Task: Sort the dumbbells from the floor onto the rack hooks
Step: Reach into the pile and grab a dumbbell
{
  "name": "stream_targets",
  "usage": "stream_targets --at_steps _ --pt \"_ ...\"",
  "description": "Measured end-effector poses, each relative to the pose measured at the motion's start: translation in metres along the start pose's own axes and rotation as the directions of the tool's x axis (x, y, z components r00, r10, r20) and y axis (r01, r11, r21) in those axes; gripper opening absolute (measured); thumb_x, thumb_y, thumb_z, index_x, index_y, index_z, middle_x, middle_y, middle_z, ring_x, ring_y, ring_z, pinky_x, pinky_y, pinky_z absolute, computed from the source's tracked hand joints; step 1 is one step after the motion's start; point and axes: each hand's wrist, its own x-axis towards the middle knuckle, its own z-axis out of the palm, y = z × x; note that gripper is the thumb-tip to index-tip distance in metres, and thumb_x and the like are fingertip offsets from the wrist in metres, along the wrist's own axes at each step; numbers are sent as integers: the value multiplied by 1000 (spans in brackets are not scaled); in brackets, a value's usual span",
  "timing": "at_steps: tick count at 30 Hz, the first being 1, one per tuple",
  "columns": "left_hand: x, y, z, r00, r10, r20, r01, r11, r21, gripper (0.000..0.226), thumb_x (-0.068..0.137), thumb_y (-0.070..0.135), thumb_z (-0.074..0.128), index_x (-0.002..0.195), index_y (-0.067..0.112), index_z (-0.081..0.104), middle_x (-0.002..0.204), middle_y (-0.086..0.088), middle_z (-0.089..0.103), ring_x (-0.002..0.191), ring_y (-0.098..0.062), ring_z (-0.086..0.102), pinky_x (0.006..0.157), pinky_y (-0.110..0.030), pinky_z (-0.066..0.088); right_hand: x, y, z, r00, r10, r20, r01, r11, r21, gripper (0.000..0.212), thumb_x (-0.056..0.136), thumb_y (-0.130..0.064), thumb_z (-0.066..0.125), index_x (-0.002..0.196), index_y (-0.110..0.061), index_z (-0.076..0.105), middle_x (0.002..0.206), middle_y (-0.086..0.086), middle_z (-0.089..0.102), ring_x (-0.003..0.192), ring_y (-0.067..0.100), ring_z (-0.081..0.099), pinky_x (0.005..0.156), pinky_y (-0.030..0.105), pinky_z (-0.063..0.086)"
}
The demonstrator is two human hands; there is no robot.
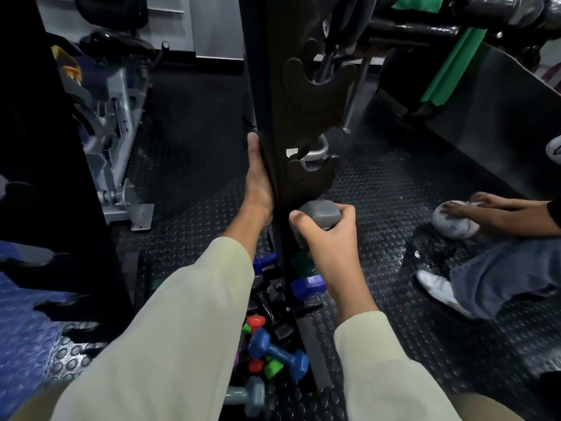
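While the left hand (258, 180) lies flat along the rack post (273, 123), fingers extended, right hand (328, 238) clenches a grey dumbbell (317, 215), just below an empty hook (312, 174).

Left hand (258, 177) extended forward, palm flat, fingers straight. Right hand (329, 238) curled in a closed grip. Both forearms sleeved.
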Motion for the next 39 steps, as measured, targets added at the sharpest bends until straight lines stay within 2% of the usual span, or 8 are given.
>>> stream_targets --at_steps 6,10,15,24,32,35,37,39 --pt "0 -1 4 998 -16 59 20 998 -61 85 100 78 24 129 11 70 126 -19 72 121 -35 68 110 -48 50 -1 -3 -4 999 10 42 -8 999 -39 67 78 -37 92 125 -25 46 123 4 64 93 9 69 79 29 61" --pt "-1 2 1 996 -29 83 32 999 -27 98 92 86 30 139 8 64 135 -23 67 127 -36 64 114 -48 46 -24 5 -10 978 -200 -55 141 834 -534 114 68 -63 90 155 -36 22 153 0 21 126 17 46 101 35 48" --pt "8 -3 -8 997 -25 71 21 998 65 106 82 92 38 138 7 66 136 -25 66 131 -37 62 121 -53 39 -50 14 6 901 -433 -33 314 703 -638 81 82 -32 89 149 -44 44 161 -1 25 139 24 48 109 42 53" --pt "5 3 -8 999 31 -13 -28 982 187 85 98 77 24 123 14 74 118 -13 77 120 -28 69 118 -51 43 -30 17 5 848 -506 -158 330 737 -590 63 75 -39 94 130 -36 65 130 -4 51 104 14 66 86 15 52" --pt "9 1 -9 998 44 41 -50 986 161 91 101 76 20 131 6 70 120 -17 75 119 -30 69 116 -51 45 -27 14 12 871 -448 -203 283 794 -539 62 74 -38 95 126 -40 61 124 -10 46 94 1 63 87 32 61" --pt "16 -5 -13 999 10 39 -17 983 184 103 79 97 37 132 16 71 128 -16 73 126 -30 66 118 -52 41 -30 14 8 908 -401 -124 290 812 -507 69 75 -44 93 132 -41 54 133 -10 46 108 6 62 93 31 59" --pt "33 -17 -22 999 -2 45 -6 984 180 110 68 103 44 135 19 70 133 -16 70 130 -32 63 120 -53 38 -37 14 5 961 -226 -157 176 945 -276 77 74 -62 86 137 -41 47 138 -5 51 119 12 63 98 34 57" --pt "28 -12 -20 1000 15 -14 -11 978 207 112 64 104 45 132 19 72 130 -12 72 128 -28 64 119 -50 40 -43 6 4 980 89 -179 -86 996 26 72 83 -78 67 133 -33 40 132 6 57 108 28 73 89 44 64"
